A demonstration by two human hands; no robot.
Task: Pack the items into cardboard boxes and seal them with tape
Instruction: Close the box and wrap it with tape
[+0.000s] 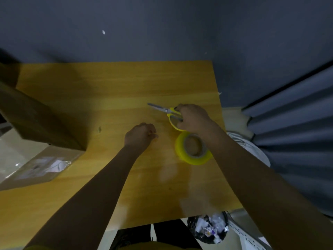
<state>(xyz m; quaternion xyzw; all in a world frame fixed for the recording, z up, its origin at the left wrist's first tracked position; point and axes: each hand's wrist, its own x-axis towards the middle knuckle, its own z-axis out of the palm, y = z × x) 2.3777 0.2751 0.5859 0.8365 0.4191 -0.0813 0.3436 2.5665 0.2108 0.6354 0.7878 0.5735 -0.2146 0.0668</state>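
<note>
The right hand (193, 118) holds the yellow scissors (168, 113) by the handles, blades pointing away to the left, and the tape roll (193, 148) lies flat just below that hand, closer to it than the curled, empty left hand (140, 135).

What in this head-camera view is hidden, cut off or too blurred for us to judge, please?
- Left hand: curled, back to the camera; any contents hidden.
- Scissors: handles covered by the right hand.
- Tape roll: motion-blurred; loose end unreadable.
- Cardboard box: dark, cut by the left edge; open or sealed unclear.
- Bin: crumpled contents unidentifiable.
</note>
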